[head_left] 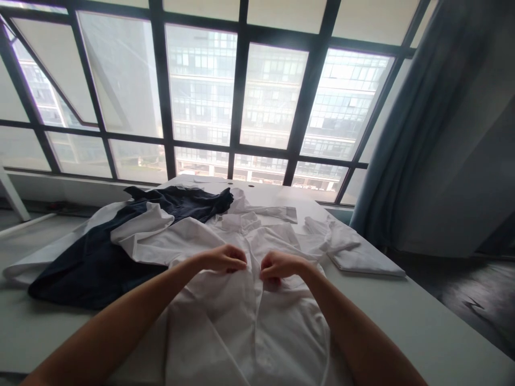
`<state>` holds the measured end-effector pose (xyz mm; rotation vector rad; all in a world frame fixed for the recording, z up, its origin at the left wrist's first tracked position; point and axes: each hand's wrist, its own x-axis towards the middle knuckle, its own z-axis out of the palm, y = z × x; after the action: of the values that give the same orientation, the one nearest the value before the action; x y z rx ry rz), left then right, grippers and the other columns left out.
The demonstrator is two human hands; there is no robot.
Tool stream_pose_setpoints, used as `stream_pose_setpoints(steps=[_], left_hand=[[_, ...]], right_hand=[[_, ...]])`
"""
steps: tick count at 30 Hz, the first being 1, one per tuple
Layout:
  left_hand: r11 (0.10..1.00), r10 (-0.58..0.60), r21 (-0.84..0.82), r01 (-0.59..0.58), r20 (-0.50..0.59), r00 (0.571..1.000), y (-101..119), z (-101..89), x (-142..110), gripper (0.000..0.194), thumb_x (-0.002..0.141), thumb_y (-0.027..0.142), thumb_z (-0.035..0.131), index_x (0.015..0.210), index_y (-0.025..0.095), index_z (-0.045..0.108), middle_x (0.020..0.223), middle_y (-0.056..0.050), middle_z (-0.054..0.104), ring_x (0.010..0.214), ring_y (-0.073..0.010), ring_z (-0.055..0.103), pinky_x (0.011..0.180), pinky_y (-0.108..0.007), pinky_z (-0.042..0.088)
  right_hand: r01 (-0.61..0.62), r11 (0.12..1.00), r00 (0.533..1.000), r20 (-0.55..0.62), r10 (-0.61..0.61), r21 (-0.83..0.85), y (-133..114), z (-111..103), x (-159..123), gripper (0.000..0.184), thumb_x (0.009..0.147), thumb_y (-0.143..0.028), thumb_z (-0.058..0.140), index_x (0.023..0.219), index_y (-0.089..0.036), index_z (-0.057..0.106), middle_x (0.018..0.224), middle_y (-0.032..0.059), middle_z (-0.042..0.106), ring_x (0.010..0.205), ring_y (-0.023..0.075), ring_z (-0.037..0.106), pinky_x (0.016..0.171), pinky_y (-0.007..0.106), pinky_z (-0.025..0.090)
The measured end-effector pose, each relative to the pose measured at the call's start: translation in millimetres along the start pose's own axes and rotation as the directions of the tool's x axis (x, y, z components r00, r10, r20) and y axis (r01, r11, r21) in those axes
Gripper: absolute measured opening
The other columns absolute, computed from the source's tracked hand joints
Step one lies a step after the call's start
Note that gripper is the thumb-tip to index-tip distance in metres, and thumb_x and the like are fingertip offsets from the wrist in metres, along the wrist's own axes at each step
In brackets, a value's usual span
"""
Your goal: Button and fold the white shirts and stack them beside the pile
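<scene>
A white rectangular surface point(418, 327) carries a white button-front cotton shirt point(289, 343), laid flat directly before the person, with a dark navy fabric garment point(88, 268) to its left and a folded white cloth garment point(366, 262) to its right. The left hand point(223, 258) and right hand point(281, 266) each grasp the shirt's front placket point(254, 292) in a pinch, just apart.

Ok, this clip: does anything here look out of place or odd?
Only mildly: a dark navy garment lies rumpled at the left of the table, partly under bunched white cloth, which looks untidy beside the flatter white shirt. Nothing looks spilled or torn.
</scene>
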<state>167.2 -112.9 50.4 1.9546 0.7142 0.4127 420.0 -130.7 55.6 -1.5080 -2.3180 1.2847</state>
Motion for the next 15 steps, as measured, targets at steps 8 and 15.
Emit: stream_pose_setpoints(steps=[8,15], left_hand=[[0.649,-0.091,0.518,0.557,-0.674,0.733,-35.0,-82.3,-24.0,0.037,0.075,0.042,0.073,0.101,0.016,0.07,0.102,-0.015,0.073,0.099,-0.0295,0.068,0.087,-0.033,0.05],[0.5,-0.254,0.523,0.69,-0.674,0.694,-46.3,-89.6,-32.6,0.037,0.074,0.044,0.076,0.095,0.015,0.071,0.106,-0.018,0.073,0.098,-0.0341,0.069,0.079,-0.034,0.05]], right_hand=[[-0.422,0.879,0.636,-0.763,0.113,-0.221,82.0,-47.8,-2.4,0.05,0.085,-0.023,0.066,0.134,-0.011,0.063,0.142,0.0195,0.058,0.121,0.0308,0.061,0.102,0.034,0.045],[-0.478,0.877,0.603,-0.748,0.279,-0.058,107.2,-62.9,-3.6,0.063,0.084,-0.028,0.069,0.141,-0.007,0.054,0.135,0.0247,0.061,0.125,0.032,0.059,0.101,0.036,0.044]])
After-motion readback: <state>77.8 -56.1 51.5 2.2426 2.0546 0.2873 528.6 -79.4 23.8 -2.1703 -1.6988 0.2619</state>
